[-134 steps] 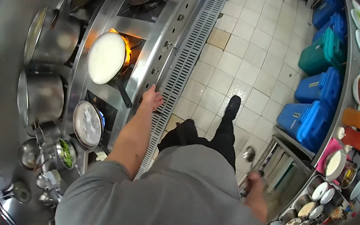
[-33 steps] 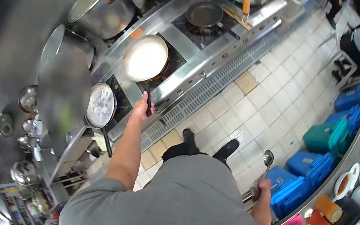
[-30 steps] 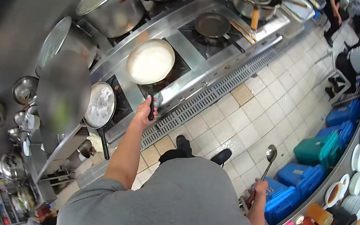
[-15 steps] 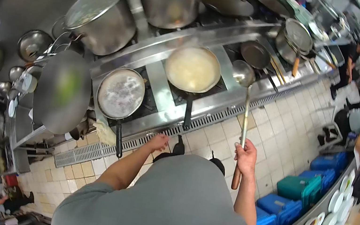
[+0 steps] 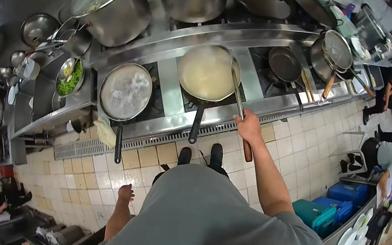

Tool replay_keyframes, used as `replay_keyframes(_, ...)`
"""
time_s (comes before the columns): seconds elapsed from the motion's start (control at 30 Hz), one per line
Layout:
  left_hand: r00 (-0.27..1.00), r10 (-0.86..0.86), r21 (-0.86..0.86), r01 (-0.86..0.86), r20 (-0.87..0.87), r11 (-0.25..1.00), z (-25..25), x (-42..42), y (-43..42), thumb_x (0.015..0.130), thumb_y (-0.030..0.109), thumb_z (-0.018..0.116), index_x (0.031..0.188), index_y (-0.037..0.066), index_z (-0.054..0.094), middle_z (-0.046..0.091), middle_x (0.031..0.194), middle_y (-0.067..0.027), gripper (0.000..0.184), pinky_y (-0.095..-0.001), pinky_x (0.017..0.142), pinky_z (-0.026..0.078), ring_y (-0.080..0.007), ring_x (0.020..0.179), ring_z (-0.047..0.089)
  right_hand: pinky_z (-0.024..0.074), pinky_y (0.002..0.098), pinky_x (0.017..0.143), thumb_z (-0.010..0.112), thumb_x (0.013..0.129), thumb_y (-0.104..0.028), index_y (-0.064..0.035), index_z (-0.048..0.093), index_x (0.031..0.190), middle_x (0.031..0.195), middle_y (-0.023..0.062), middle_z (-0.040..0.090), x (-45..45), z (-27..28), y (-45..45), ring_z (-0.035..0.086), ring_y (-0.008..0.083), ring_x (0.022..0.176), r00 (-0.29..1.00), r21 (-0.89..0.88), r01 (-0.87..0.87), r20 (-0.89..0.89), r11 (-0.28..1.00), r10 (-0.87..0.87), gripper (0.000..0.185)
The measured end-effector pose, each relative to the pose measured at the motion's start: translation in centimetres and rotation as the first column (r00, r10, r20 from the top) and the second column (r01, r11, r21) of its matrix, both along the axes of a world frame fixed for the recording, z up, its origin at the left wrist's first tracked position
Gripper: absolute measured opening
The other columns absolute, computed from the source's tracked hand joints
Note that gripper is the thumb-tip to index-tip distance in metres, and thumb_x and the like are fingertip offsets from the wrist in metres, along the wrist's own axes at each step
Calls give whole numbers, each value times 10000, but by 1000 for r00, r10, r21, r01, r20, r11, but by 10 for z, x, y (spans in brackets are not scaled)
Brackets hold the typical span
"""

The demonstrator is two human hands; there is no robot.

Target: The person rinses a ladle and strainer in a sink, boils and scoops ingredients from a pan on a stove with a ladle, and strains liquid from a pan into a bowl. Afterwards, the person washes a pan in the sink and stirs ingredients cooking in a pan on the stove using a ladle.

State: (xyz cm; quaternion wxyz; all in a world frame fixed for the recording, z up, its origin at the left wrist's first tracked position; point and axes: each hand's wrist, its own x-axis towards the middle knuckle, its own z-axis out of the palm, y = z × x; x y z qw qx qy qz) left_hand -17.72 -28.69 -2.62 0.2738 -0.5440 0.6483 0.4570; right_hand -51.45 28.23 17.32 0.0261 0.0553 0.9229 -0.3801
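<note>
My right hand (image 5: 250, 126) is wrapped around the long handle of a ladle (image 5: 237, 95), just above its wooden end. The ladle's head dips into a pan (image 5: 196, 122) of pale, creamy liquid (image 5: 208, 71) on the stove; the liquid hides it. Away from the stove, my left hand (image 5: 126, 193) hangs low beside my body over the floor. Its fingers are loosely bent, with nothing visible in them. Left of the creamy pan sits a second frying pan (image 5: 119, 145) with whitish, bubbly liquid (image 5: 126, 92).
Behind the burners stand large stockpots (image 5: 114, 7). At the left, a bowl of chopped greens (image 5: 72, 80) holds a spoon. An empty dark pan (image 5: 284, 63) and strainers (image 5: 337, 50) are to the right. A floor drain (image 5: 167, 138) runs along the stove. Co-workers (image 5: 388, 157) are at far right.
My right hand has swung the ladle leftward, and its head is now in the creamy pan. My left hand has dropped back from the stove. A blurred oval shape at left is gone, revealing the greens.
</note>
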Motion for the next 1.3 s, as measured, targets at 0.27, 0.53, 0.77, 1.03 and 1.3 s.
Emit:
replay_keyframes(0.27, 991, 135, -70, -134, 6, 988, 29, 22, 65, 1004, 397, 530, 1310, 98, 581, 677, 1056, -99, 431, -381, 604, 534, -222, 792, 675, 444, 305, 536, 671, 973, -264, -48, 655, 975, 708, -12, 562, 0, 6, 3, 531, 101, 581, 834, -720, 269, 507, 640, 219, 216)
replay_keyframes(0.53, 988, -64, 58, 73, -142, 996, 6, -33, 70, 973, 416, 593, 1315, 113, 572, 672, 1146, -100, 458, -435, 732, 538, -241, 890, 670, 353, 278, 550, 626, 1003, -245, -20, 618, 1149, 715, -33, 487, 21, 60, 26, 438, 94, 562, 706, -788, 493, 611, 370, 360, 269)
replay_keyframes(0.77, 974, -31, -9, 29, -226, 1000, 21, -51, 28, 991, 386, 611, 1283, 115, 607, 681, 1046, -77, 399, -378, 621, 533, -211, 802, 682, 398, 285, 535, 645, 977, -223, -19, 640, 1120, 743, -10, 546, 47, 79, 25, 489, 108, 574, 804, -769, 380, 549, 514, 227, 249)
replay_keyframes(1.03, 995, -5, 23, 7, -96, 1000, 13, -7, 1, 977, 406, 570, 1348, 127, 565, 672, 1090, -74, 464, -395, 678, 543, -228, 863, 675, 419, 288, 519, 654, 977, -239, 4, 630, 1072, 732, 1, 554, 49, 72, 7, 508, 115, 553, 879, -769, 341, 465, 540, 108, 262)
replay_keyframes(1.3, 996, 52, 54, -49, -70, 997, -1, 8, 13, 962, 375, 604, 1222, 122, 598, 674, 1010, -66, 363, -395, 616, 537, -226, 796, 682, 427, 265, 496, 658, 972, -220, -10, 627, 919, 711, 15, 578, 31, 84, -6, 515, 97, 549, 946, -691, 212, 324, 691, 34, 219)
